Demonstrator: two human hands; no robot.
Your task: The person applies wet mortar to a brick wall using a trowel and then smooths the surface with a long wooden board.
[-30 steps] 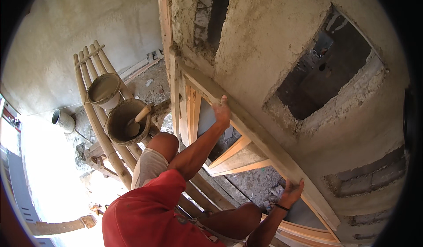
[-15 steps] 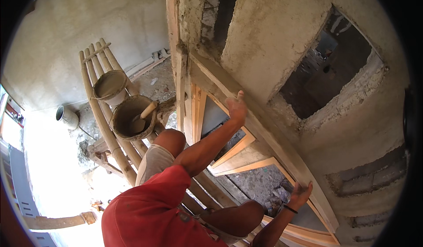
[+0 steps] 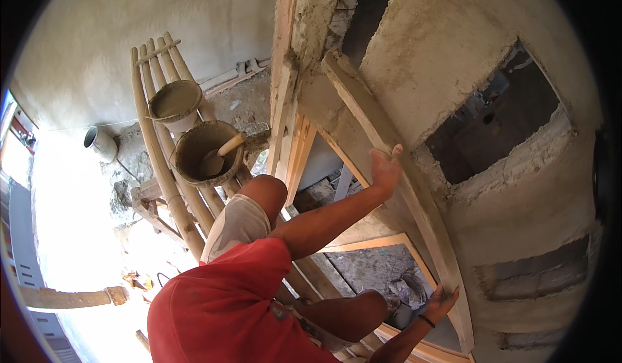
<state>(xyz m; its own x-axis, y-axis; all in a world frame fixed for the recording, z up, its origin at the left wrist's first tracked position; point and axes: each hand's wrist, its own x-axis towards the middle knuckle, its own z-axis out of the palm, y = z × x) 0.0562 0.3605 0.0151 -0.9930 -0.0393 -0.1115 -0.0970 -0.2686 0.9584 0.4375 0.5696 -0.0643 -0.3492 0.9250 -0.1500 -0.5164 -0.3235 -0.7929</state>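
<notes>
A long wooden plank point(image 3: 424, 214) smeared with mortar slants down along the plastered wall, over the top of a timber window frame point(image 3: 369, 241). My left hand point(image 3: 387, 170) is closed on the plank around its middle, with fingers over the far edge. Lower down, my right hand point(image 3: 442, 304), with a dark band at the wrist, grips the near edge close to the plank's lower end. The plank's upper end stands apart from the upright mortar-covered post point(image 3: 283, 113).
Bamboo-pole scaffolding point(image 3: 159, 162) runs under my legs. On it stand a mortar bucket point(image 3: 188, 149) with a wooden-handled trowel point(image 3: 220, 155) inside and a second bucket point(image 3: 175, 100). A rough wall opening point(image 3: 499, 117) lies right of the plank. A pail point(image 3: 100, 149) stands at left.
The plank's upper end has swung right, away from the upright post, and both hands have moved with the plank. The view has shifted slightly.
</notes>
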